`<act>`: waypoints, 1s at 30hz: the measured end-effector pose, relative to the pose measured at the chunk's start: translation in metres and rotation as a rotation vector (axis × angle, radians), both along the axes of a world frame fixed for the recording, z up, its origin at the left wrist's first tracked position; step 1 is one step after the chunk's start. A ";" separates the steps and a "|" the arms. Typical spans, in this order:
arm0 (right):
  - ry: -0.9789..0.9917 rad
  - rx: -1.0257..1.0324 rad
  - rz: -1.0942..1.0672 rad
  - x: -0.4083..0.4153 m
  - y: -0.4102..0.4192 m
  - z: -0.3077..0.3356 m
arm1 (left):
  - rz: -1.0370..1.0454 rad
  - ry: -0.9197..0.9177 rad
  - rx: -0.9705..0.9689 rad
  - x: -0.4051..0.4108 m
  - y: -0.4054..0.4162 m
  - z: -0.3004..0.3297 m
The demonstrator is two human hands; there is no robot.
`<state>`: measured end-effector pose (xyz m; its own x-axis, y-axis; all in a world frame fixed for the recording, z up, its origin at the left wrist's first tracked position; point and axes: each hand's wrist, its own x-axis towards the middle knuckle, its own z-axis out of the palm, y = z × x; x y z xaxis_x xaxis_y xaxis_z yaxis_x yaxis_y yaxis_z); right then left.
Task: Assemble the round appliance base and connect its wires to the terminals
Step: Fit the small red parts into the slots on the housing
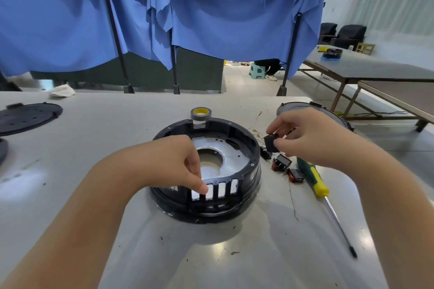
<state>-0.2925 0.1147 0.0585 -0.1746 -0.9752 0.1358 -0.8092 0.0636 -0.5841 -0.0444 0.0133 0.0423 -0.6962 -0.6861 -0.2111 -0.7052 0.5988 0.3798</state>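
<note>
Round black base [206, 171] in the middle of the bench [94, 138], open side up, no long axis to speak of. Left hand [173, 161] right over it, fingertips pinching the slotted near wall. Right hand [307, 136] just past the right rim, pinching a small black part [270, 143]. Probably goes leftward into the base next. No readable writing or brand anywhere.
</note>
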 end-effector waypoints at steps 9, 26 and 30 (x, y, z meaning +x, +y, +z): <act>-0.131 -0.089 0.103 0.021 0.001 -0.002 | 0.060 0.221 -0.042 -0.021 -0.002 -0.019; -0.034 0.067 0.225 0.071 -0.008 -0.036 | -0.037 0.087 0.097 -0.006 -0.007 -0.008; 0.021 0.035 0.198 0.075 -0.010 -0.039 | -0.037 0.092 0.097 -0.007 -0.005 -0.008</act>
<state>-0.2172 0.1051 0.0192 0.0231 -0.9944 0.1029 -0.8197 -0.0778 -0.5675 -0.0513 0.0079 0.0347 -0.7403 -0.6387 -0.2098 -0.6428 0.5810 0.4993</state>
